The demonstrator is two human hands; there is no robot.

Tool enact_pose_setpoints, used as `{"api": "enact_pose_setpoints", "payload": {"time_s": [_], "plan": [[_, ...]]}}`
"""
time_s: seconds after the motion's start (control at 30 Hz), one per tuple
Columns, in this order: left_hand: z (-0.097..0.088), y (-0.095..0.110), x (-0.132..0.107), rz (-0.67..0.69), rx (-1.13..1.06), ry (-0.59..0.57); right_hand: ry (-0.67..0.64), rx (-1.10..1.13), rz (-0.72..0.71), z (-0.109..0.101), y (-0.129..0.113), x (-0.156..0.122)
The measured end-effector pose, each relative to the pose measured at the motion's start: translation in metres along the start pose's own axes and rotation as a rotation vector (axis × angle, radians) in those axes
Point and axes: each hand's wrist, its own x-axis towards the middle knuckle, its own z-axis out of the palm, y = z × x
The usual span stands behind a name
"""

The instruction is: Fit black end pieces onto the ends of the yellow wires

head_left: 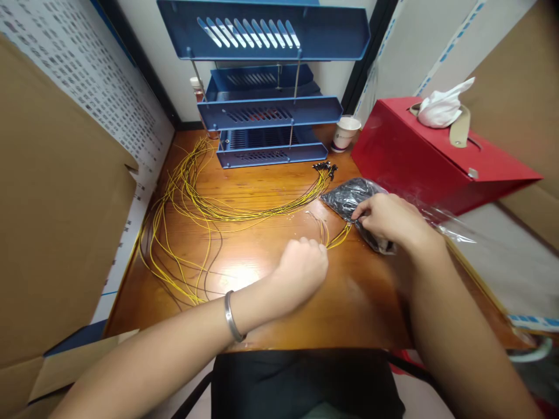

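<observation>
Thin yellow wires (336, 237) run in a short bunch between the two hands, glossy and slightly bowed, lying on the bench (271, 273). The left hand (301, 270) is curled into a loose fist, knuckles up, pinching their near end at its fingertips; a metal bangle (232, 319) rings its wrist. The right hand (386, 220) lies palm down, fingers bent, pressing a crinkled clear bag of small black parts (349, 196) and nipping the wires' far end. Beyond the left hand, a long loop of yellow cable (205, 209) sprawls over the polished wooden surface. Farther off stand a blue plastic tray rack (271, 110), a paper cup (346, 132) and a red box (428, 151).
</observation>
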Motion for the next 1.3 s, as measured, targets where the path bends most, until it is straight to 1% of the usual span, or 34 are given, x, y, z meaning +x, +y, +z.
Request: {"api": "enact_pose_setpoints", "payload": {"time_s": [0.13,0.2,0.27,0.37,0.43,0.5,0.57,0.63,0.7,0.77,0.8,0.93,1.0,1.07,1.13,1.23,1.3], "plan": [[0.001,-0.014,-0.002,-0.163,-0.02,0.012,0.003,-0.019,-0.028,0.001,-0.001,0.0],[-0.003,-0.016,-0.004,-0.181,-0.019,0.002,-0.014,-0.012,-0.069,0.001,-0.002,-0.001],[-0.009,-0.013,-0.006,-0.144,-0.029,0.0,-0.039,-0.008,-0.098,0.002,-0.004,-0.002],[-0.014,-0.004,-0.008,-0.142,-0.05,-0.008,-0.043,-0.017,-0.117,0.003,-0.008,-0.004],[-0.013,0.0,-0.007,-0.097,-0.04,-0.022,-0.044,-0.016,-0.146,0.003,-0.011,-0.005],[-0.008,0.002,-0.004,-0.042,-0.024,-0.027,-0.05,-0.016,-0.185,0.004,-0.017,-0.007],[-0.002,0.002,0.001,-0.017,-0.021,-0.022,-0.048,-0.022,-0.217,0.005,-0.022,-0.008],[0.002,0.001,0.006,0.008,-0.029,0.004,-0.032,-0.028,-0.232,0.008,-0.027,-0.009],[0.0,0.0,0.007,0.04,-0.044,0.046,-0.016,-0.027,-0.238,0.011,-0.03,-0.008],[-0.008,-0.003,0.002,0.047,-0.068,0.064,-0.007,-0.023,-0.245,0.015,-0.031,-0.007],[-0.014,-0.004,-0.003,0.026,-0.078,0.053,-0.003,-0.02,-0.249,0.017,-0.031,-0.006],[-0.041,-0.016,-0.035,0.002,-0.132,-0.15,0.01,-0.003,-0.249,0.022,-0.029,-0.003],[-0.047,-0.022,-0.051,-0.025,-0.123,-0.194,0.016,-0.002,-0.24,0.022,-0.028,-0.002],[-0.047,-0.027,-0.061,-0.079,-0.087,-0.199,0.024,-0.007,-0.228,0.022,-0.029,-0.002],[-0.043,-0.031,-0.065,-0.109,-0.038,-0.169,0.032,-0.008,-0.218,0.021,-0.029,-0.001],[-0.04,-0.036,-0.06,-0.106,-0.006,-0.142,0.037,-0.004,-0.22,0.02,-0.029,-0.001],[-0.041,-0.042,-0.053,-0.096,-0.065,-0.172,0.04,0.001,-0.237,0.02,-0.028,0.0]]}}
